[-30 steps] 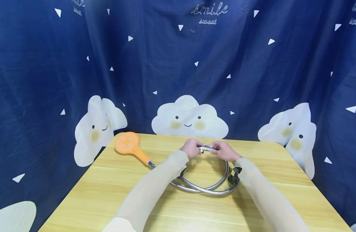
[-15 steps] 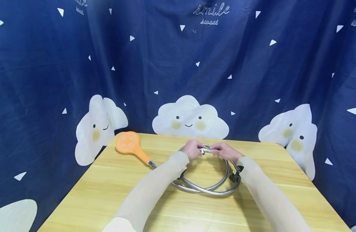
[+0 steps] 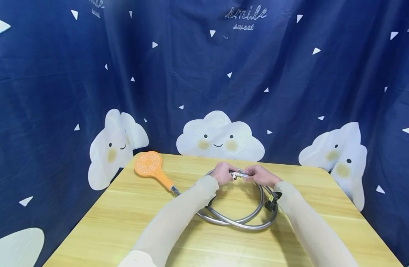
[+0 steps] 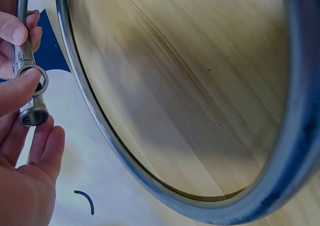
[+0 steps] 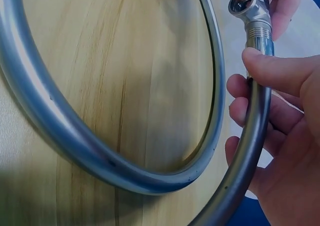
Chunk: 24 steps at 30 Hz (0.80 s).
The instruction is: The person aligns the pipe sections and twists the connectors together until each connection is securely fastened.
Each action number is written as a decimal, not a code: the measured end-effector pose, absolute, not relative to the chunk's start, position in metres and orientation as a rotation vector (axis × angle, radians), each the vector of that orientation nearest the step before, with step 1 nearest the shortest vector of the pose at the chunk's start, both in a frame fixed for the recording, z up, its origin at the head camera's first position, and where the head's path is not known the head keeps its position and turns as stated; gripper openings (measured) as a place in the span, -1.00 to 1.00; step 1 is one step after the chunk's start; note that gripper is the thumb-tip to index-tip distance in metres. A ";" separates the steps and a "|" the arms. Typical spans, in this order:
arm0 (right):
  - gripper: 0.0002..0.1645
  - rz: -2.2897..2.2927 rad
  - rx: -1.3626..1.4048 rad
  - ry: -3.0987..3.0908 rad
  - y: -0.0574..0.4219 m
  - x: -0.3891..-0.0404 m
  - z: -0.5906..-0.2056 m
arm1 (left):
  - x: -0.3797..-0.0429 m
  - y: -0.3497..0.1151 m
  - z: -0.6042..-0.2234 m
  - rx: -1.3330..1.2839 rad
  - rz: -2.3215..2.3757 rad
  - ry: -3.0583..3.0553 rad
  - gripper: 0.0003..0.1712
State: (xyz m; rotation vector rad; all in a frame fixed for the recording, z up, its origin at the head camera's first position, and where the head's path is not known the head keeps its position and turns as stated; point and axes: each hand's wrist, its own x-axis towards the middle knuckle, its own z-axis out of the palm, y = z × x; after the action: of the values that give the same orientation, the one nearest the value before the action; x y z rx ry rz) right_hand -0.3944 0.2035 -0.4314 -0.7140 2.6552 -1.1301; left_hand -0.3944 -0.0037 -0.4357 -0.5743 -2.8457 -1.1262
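Observation:
Near the far side of the table, my left hand pinches a small chrome branched pipe fitting with open threaded ports. My right hand grips the end of a grey metallic shower hose, thumb on its chrome end nut. The nut lines up with the fitting's male thread, and part of the thread shows between them. From there the hose loops over the table towards an orange shower head, which lies at the far left corner, its perforated face up. My left forearm hides part of the hose.
The wooden table ends close behind the hands. A dark blue curtain with clouds encloses the back and sides. The hose loop lies crossed between and below the forearms.
Both hands stay at the joint of fitting and hose. My right wrist has turned slightly, and the right part of the hose loop has shifted a little. The head view has moved slightly.

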 end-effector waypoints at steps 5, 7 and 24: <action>-0.83 -1.199 -0.705 2.635 0.204 -0.393 -0.431 | -0.395 -0.002 -0.437 -0.562 -1.141 -2.833 -0.46; -0.84 -1.186 -0.727 2.643 0.204 -0.393 -0.432 | -0.395 -0.003 -0.437 -0.556 -1.150 -2.832 -0.46; -0.64 -1.047 -0.724 2.611 0.208 -0.397 -0.438 | -0.390 -0.006 -0.442 -0.521 -1.170 -2.833 -0.49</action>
State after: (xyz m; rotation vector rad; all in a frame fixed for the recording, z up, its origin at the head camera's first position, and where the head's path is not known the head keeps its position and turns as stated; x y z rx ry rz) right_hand -0.3965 0.2076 -0.4376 -0.7242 2.6112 -1.0472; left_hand -0.3903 -0.0060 -0.4421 -0.5206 -2.8332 -1.1705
